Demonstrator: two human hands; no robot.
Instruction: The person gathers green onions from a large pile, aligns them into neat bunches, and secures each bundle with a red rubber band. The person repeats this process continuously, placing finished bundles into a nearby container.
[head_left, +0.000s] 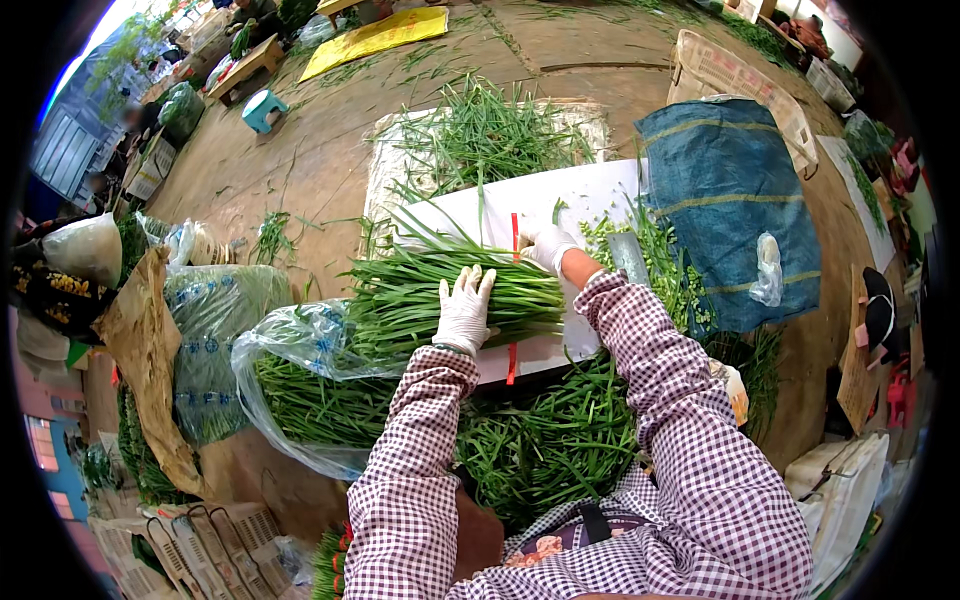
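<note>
A thick bundle of long green garlic chives (405, 300) lies across a white board (585, 330). My left hand (463, 311), in a thin white glove, rests on top of the bundle with its fingers a little apart. A red strip (512, 364) passes beneath the bundle and shows at both sides of it. At the far end of that strip is my gloved right hand (551, 246), fingers bent; whether they pinch the strip is hidden. Right of this hand lies a flat metal blade (628, 256) beside cut pale stem ends (679, 289).
Loose chives (547, 442) are heaped against my lap. An open clear plastic bag (259, 405) of chives stands at the left. Beyond the board lies a chive pile (495, 139); a blue woven sheet (727, 172) is at the right. A turquoise stool (264, 111) stands farther off.
</note>
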